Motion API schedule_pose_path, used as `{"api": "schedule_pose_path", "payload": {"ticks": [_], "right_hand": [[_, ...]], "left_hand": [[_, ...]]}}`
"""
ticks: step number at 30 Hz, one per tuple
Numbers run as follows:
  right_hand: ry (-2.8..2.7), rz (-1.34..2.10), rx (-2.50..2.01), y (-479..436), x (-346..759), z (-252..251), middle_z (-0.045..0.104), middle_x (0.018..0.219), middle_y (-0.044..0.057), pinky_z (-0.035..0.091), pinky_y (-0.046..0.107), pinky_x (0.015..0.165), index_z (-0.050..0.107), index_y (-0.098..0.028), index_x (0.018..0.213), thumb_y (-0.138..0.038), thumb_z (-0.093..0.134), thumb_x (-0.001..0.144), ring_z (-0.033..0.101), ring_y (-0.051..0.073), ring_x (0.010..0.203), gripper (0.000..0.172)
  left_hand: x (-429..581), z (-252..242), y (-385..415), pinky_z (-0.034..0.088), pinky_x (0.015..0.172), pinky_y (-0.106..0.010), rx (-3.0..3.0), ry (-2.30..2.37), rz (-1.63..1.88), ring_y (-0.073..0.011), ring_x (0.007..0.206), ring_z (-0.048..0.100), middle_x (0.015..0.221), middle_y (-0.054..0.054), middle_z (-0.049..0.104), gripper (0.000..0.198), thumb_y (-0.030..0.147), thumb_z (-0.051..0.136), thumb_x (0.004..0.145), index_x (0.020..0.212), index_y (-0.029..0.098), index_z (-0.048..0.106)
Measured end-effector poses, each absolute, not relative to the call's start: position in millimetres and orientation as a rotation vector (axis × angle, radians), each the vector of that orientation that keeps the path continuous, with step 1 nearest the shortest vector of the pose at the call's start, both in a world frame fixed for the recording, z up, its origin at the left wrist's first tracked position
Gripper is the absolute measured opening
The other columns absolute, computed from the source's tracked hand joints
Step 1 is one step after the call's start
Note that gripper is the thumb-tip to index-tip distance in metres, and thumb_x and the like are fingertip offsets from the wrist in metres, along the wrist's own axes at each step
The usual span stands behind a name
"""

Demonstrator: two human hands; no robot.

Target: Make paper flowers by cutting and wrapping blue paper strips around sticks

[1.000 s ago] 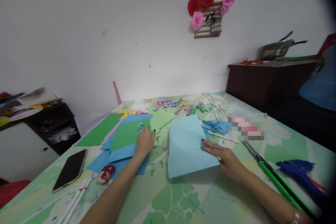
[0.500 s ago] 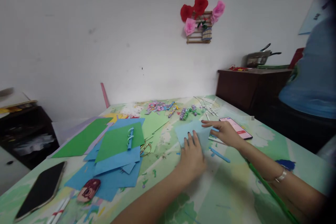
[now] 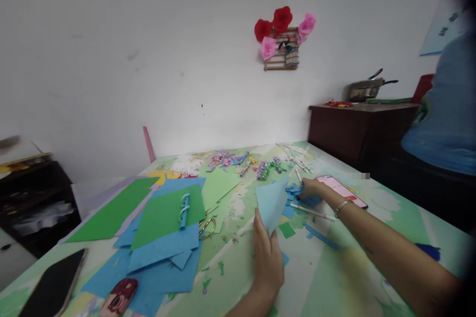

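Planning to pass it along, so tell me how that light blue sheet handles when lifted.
Probably light: the left hand alone holds the light blue sheet up by its lower corner. Likely bendy yet holds shape, since it stands up without drooping.

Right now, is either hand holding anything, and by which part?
The left hand holds the light blue sheet by its lower edge. The right hand is on the blue paper scraps; a grip there cannot be told.
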State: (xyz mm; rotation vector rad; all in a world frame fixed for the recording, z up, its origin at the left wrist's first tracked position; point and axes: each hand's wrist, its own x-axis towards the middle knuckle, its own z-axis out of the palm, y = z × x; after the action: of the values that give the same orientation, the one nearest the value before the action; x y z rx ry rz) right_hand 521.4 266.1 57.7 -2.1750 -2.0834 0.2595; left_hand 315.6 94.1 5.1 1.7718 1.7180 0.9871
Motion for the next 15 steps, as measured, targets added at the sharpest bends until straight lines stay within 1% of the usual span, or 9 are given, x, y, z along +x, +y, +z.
{"api": "schedule_pose_path", "payload": {"ticks": [3,6,8,11,12,15], "right_hand": [[-2.086,0.49,-2.321,268.1,510.2,61.7,0.057,0.101,0.006,0.05,0.032,0.07,0.054,-0.015,0.104,-0.03,0.048,0.085,0.057,0.014,0.083,0.024],[-2.049,0.598,-2.388,269.0,499.2,62.4,0.058,0.098,0.006,0.051,0.03,0.063,0.051,-0.013,0.108,-0.028,0.05,0.084,0.058,0.013,0.077,0.028],[-2.043,0.603,-2.369,270.5,495.1,61.2,0.058,0.098,0.006,0.051,0.027,0.057,0.049,-0.014,0.111,-0.026,0.057,0.079,0.06,0.013,0.073,0.035],[-2.07,0.62,-2.285,274.0,496.9,58.7,0.056,0.105,0.01,0.05,0.025,0.047,0.045,-0.019,0.117,-0.016,0.069,0.063,0.062,0.017,0.068,0.06],[-2.08,0.639,-2.257,275.3,499.2,58.1,0.054,0.108,0.011,0.05,0.025,0.046,0.045,-0.021,0.117,-0.013,0.07,0.059,0.062,0.018,0.068,0.064],[-2.087,0.706,-2.207,278.4,507.4,56.9,0.05,0.114,0.013,0.05,0.026,0.044,0.048,-0.022,0.114,-0.008,0.068,0.054,0.062,0.021,0.071,0.065]], "left_hand": [[320.0,0.2,92.5,0.015,0.109,-0.035,1.654,1.628,1.214,-0.0166,0.133,0.009,0.144,-0.015,0.012,0.05,0.017,0.02,0.086,0.133,0.009,0.005],[319.7,1.0,91.2,0.018,0.108,-0.035,1.487,1.502,1.465,-0.0183,0.132,0.017,0.14,-0.016,0.02,0.046,0.019,0.022,0.085,0.13,0.01,0.016],[317.9,2.9,91.0,0.02,0.106,-0.036,1.394,1.445,1.538,-0.0197,0.13,0.021,0.137,-0.016,0.024,0.044,0.02,0.024,0.085,0.128,0.011,0.021],[315.0,4.8,92.1,0.022,0.105,-0.036,1.336,1.414,1.559,-0.0205,0.127,0.025,0.134,-0.016,0.028,0.041,0.021,0.026,0.085,0.125,0.012,0.026],[314.4,4.9,92.6,0.023,0.104,-0.036,1.333,1.407,1.558,-0.0204,0.126,0.026,0.133,-0.016,0.029,0.041,0.021,0.026,0.085,0.125,0.013,0.027],[313.5,4.2,94.1,0.024,0.103,-0.035,1.326,1.395,1.559,-0.0197,0.124,0.028,0.132,-0.015,0.029,0.04,0.021,0.026,0.085,0.124,0.014,0.027]]}}
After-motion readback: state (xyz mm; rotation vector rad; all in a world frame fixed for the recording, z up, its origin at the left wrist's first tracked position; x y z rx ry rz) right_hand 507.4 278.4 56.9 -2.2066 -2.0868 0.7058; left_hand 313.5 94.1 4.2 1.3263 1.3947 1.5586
